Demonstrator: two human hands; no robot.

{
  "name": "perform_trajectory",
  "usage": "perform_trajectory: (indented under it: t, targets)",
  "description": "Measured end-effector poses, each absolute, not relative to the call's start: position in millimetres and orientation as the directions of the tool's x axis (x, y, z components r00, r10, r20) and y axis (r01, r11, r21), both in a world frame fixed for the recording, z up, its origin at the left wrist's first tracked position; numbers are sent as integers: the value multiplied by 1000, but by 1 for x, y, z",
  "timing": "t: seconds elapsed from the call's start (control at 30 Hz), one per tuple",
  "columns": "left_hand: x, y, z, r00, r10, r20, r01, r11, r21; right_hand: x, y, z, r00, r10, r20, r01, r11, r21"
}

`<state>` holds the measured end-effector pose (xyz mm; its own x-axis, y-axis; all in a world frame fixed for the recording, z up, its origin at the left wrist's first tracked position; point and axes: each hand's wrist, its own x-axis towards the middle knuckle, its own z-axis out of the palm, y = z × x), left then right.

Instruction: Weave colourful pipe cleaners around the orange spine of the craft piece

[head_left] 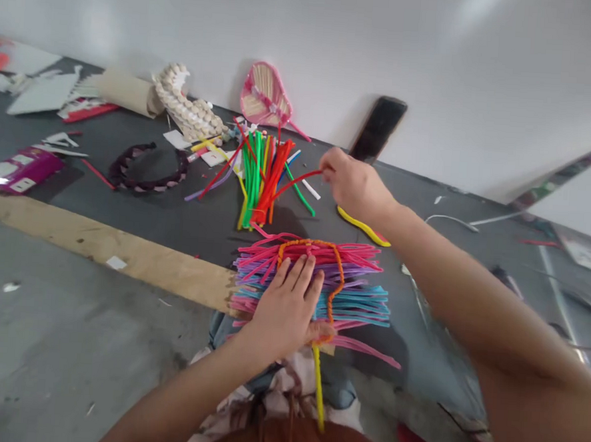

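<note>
My left hand [286, 305] lies flat with fingers stretched out on a woven mat of pink, purple and blue pipe cleaners [361, 285], which has an orange pipe cleaner [340, 267] looped over it. Further out, my right hand [352, 183] pinches the end of a red pipe cleaner [298, 181]. That red piece reaches back toward a loose bundle of green, red and orange pipe cleaners [261, 179] on the dark surface. A yellow pipe cleaner [318, 382] hangs down from the mat toward my lap.
A black phone [378, 127] leans against the white wall. A pink woven fan shape [263, 98], a beaded piece [187, 108], a dark braided headband [148, 169], a purple packet [15, 169] and paper scraps lie about. A wooden strip [98, 242] edges the dark surface.
</note>
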<state>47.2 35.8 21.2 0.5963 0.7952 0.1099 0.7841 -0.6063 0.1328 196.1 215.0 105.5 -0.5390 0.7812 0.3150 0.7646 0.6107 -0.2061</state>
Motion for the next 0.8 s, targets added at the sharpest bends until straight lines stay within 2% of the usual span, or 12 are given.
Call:
perform_trajectory:
  t: [0.07,0.17,0.2,0.37,0.5,0.6,0.8]
  targets:
    - [47,37,18,602,792,100,783,-610,117,212,196,103,-469,839,277,798,537,-275]
    - [48,39,16,599,792,118,790,-608,75,218,175,81,-427,899,101,834,434,-341]
    - [47,40,17,603,787,133,787,-613,60,217,171,73,-412,910,37,857,401,-323]
    - [41,53,43,659,726,195,742,-670,-16,215,170,48,-377,926,5,890,363,-275]
    - [27,95,70,648,748,145,762,-639,-107,221,176,62,-353,935,34,910,352,-218]
    - [10,135,71,575,809,123,817,-560,-136,226,177,77,-306,951,34,941,307,-143]
    - [-12,165,50,509,855,-95,852,-517,-86,237,177,80,-262,963,-60,965,260,-37]
